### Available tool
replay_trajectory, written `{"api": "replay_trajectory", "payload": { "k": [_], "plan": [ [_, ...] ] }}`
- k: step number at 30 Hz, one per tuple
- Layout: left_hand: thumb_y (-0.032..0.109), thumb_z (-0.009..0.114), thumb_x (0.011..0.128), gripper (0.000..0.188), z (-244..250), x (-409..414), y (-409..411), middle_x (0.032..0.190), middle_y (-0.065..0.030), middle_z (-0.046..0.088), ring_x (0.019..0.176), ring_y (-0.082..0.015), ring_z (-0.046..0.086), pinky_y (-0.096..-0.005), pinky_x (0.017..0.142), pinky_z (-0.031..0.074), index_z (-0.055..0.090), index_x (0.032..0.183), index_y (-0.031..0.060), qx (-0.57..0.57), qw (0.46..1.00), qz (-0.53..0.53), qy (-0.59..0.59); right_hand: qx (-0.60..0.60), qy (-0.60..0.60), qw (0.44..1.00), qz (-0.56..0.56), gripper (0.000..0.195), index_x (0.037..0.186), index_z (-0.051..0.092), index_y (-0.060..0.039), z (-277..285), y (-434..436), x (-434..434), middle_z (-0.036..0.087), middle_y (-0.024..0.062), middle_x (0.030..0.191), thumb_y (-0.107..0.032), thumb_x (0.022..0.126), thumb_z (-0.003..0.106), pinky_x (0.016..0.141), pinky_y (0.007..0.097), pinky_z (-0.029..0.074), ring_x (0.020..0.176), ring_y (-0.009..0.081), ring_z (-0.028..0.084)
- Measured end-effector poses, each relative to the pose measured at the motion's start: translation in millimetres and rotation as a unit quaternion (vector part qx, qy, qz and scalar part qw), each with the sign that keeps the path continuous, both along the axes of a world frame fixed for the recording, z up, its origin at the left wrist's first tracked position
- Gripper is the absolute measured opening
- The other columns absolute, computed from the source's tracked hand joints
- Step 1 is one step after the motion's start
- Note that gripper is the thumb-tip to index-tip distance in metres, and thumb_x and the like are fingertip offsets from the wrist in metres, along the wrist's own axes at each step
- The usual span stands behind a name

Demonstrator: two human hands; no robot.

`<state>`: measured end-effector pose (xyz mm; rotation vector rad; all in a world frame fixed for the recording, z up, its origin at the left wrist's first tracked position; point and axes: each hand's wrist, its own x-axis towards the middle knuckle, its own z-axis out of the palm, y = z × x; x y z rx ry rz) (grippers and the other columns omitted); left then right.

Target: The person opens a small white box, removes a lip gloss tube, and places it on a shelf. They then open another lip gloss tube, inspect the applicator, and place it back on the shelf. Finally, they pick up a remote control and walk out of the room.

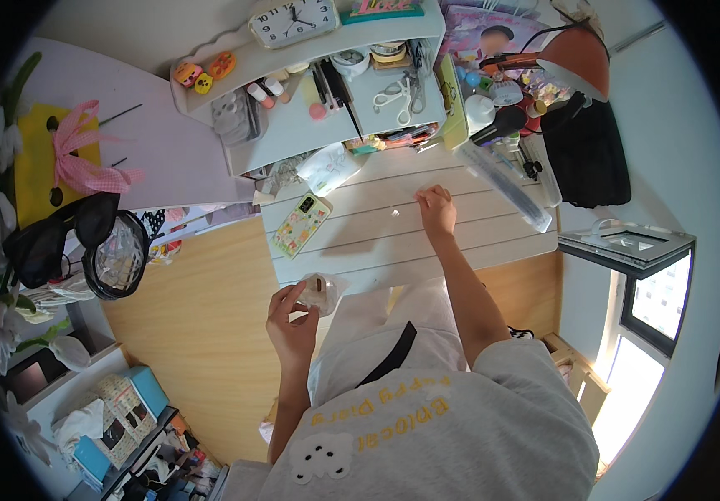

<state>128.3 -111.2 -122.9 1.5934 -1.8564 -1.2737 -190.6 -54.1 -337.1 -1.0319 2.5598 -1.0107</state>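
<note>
My left hand (pixel 293 316) is at the desk's front left edge, its thumb and fingers closed on the rim of a small clear plastic bag or container (pixel 322 293) with a small brown mark. Over the right part of the white slatted desk (pixel 360 250), my right hand (pixel 438 210) has its fingertips pinched near the desktop; whether something tiny is between them cannot be told. A small whitish bit (pixel 395 213) lies just left of that hand. Farther left, a phone in a flower-patterned case (pixel 302 225) rests on the desktop.
A white shelf unit (pixel 297 141) at the back holds white scissors (pixel 394 99), pens and small bottles, with a clock (pixel 294 22) on top. A white patterned pouch (pixel 328 169) sits before it. To the right are a long clear plastic case (pixel 507 188), an orange lamp (pixel 576 62) and a black bag (pixel 588 153).
</note>
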Motion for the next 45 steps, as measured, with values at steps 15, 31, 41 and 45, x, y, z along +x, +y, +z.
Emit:
{"api": "replay_trajectory", "payload": {
  "k": [15, 31, 41, 45],
  "plan": [
    [-0.013, 0.07, 0.075, 0.05, -1.7, 14.2, 26.0, 0.12, -0.0097, 0.059, 0.08, -0.0122, 0.064, -0.0246, 0.066, 0.06, 0.07, 0.121, 0.0036, -0.017, 0.998, 0.053, 0.004, -0.023, 0.099, 0.97, 0.221, 0.015, 0.1, 0.059, -0.0034, -9.3, -0.3, 49.6, 0.058, 0.0154, 0.111, -0.002, 0.085, 0.061, 0.087, 0.0443, 0.054, 0.111, 0.0337, 0.055],
    [-0.013, 0.068, 0.07, 0.049, 8.8, 17.0, 92.9, 0.115, -0.0141, 0.065, 0.075, -0.019, 0.07, -0.0291, 0.064, 0.058, 0.071, 0.116, 0.0006, -0.135, 0.979, 0.15, -0.018, -0.088, -0.276, 0.814, 0.504, 0.019, 0.091, 0.06, -0.0022, 211.6, 30.2, 193.6, 0.066, 0.0124, 0.094, 0.003, 0.077, 0.071, 0.073, 0.0353, 0.054, 0.082, 0.0291, 0.065],
    [-0.01, 0.068, 0.074, 0.045, 10.7, 137.3, 106.8, 0.113, -0.0132, 0.066, 0.073, -0.0171, 0.07, -0.0277, 0.063, 0.058, 0.072, 0.116, 0.0033, -0.134, 0.934, 0.33, 0.038, 0.002, 0.055, 0.7, 0.712, 0.013, 0.088, 0.068, 0.0012, 216.7, -12.2, 329.9, 0.068, 0.0148, 0.095, -0.006, 0.078, 0.064, 0.086, 0.0403, 0.052, 0.098, 0.0325, 0.062],
    [-0.01, 0.067, 0.072, 0.044, 23.0, 229.3, 101.0, 0.109, -0.0133, 0.067, 0.073, -0.0176, 0.07, -0.0282, 0.066, 0.058, 0.073, 0.114, 0.0025, -0.123, 0.895, 0.414, 0.109, -0.045, 0.083, 0.655, 0.75, 0.009, 0.083, 0.069, -0.0035, 219.4, -35.6, 429.3, 0.068, 0.0125, 0.089, -0.01, 0.078, 0.065, 0.079, 0.0404, 0.054, 0.093, 0.0312, 0.063]
  ]
}}
